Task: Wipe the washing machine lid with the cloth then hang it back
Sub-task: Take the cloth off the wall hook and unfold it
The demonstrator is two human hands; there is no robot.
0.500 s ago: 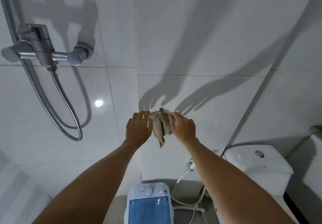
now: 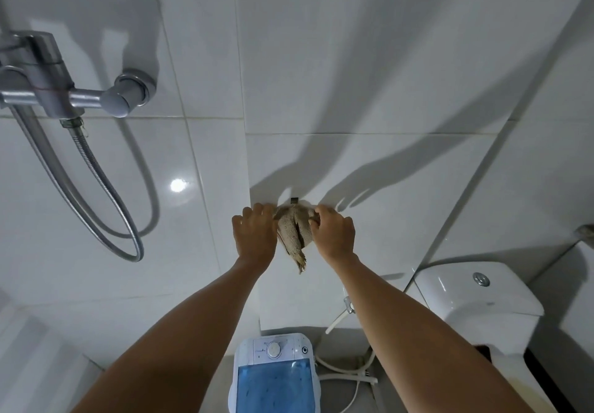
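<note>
I have the cloth up at the small wall hook, my left hand and right hand each grasping a side of it. Whether I'm taking it down or hanging it back I can't tell; the washing machine lid sits near, below. Next, the cloth's top must be worked at the hook.

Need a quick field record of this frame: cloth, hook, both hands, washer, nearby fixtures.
cloth: beige, bunched, against wall tile just under hook
hook: small, dark, on wall
left hand: holds cloth's left edge
right hand: grips cloth's right edge
washing machine: below, blue lid shut
shower hose: left wall
toilet cistern: right
</note>
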